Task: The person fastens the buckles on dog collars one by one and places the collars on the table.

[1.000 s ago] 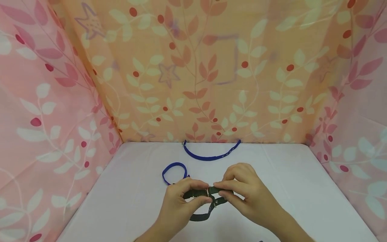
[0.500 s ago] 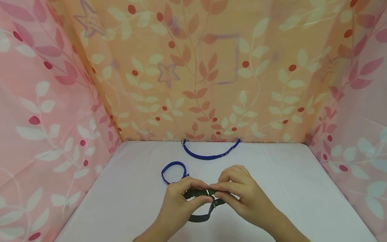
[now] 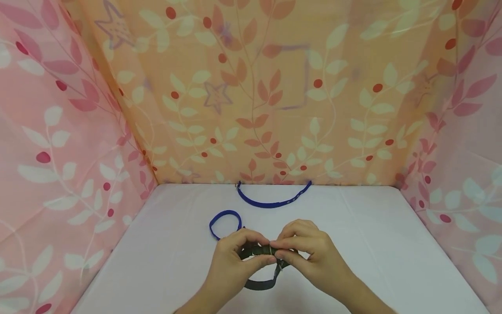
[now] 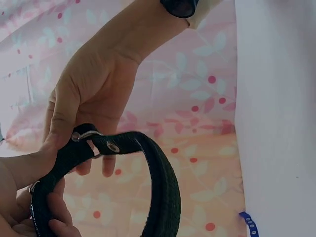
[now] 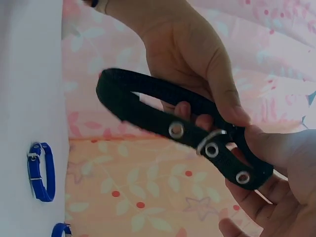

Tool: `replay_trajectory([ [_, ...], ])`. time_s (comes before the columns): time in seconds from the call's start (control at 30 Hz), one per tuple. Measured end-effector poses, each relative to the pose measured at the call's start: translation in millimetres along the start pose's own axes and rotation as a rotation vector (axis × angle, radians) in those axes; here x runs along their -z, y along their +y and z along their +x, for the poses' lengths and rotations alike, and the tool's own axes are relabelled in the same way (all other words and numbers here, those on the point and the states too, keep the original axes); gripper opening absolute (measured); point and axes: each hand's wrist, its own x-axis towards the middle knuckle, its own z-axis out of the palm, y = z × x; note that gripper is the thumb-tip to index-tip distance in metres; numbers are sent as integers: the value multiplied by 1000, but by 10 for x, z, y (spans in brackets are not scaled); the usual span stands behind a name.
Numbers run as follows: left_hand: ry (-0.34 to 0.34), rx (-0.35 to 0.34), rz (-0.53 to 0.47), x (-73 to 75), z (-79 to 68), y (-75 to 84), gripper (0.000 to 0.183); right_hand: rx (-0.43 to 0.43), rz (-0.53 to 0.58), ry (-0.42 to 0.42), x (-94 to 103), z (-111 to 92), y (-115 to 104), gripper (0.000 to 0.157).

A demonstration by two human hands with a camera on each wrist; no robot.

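Both hands hold a dark green strap collar (image 3: pixel 260 284) bent into a loop above the table. My left hand (image 3: pixel 235 261) pinches its upper band between thumb and fingers, left of the metal keeper. Close beside it, my right hand (image 3: pixel 313 250) pinches the same band, fingertips almost meeting the left ones. In the right wrist view the collar (image 5: pixel 148 116) shows metal eyelets along its tail and a metal ring (image 5: pixel 210 142) around the strap. The left wrist view shows the collar (image 4: pixel 165 182) curving down from the ring. Fingers hide part of the buckle end.
A blue collar (image 3: pixel 226 212) fastened in a loop lies on the white table (image 3: pixel 157 261) behind my left hand. Another blue collar (image 3: pixel 266 205), unfastened, curves along the table's back edge. Patterned cloth walls (image 3: pixel 251 87) stand at the back and both sides.
My right hand has slid left along the band toward my left hand, and the collar's loose end has drawn in with it. The left hand stays almost in place.
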Motion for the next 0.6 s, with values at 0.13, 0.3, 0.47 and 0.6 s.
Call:
replay_trajectory([
  [0.13, -10, 7, -24, 28, 0, 2, 23, -57, -45, 13, -1, 8, -32, 36],
  [0.3, -9, -20, -64, 79, 14, 21, 25, -235, -86, -51, 39, -3, -107, 56],
  [0.47, 0, -17, -125, 117, 24, 71, 25, -327, -113, -116, 55, -22, -119, 57],
  [0.6, 20, -50, -107, 141, 33, 86, 25, -322, -146, -100, 72, -14, -123, 48],
])
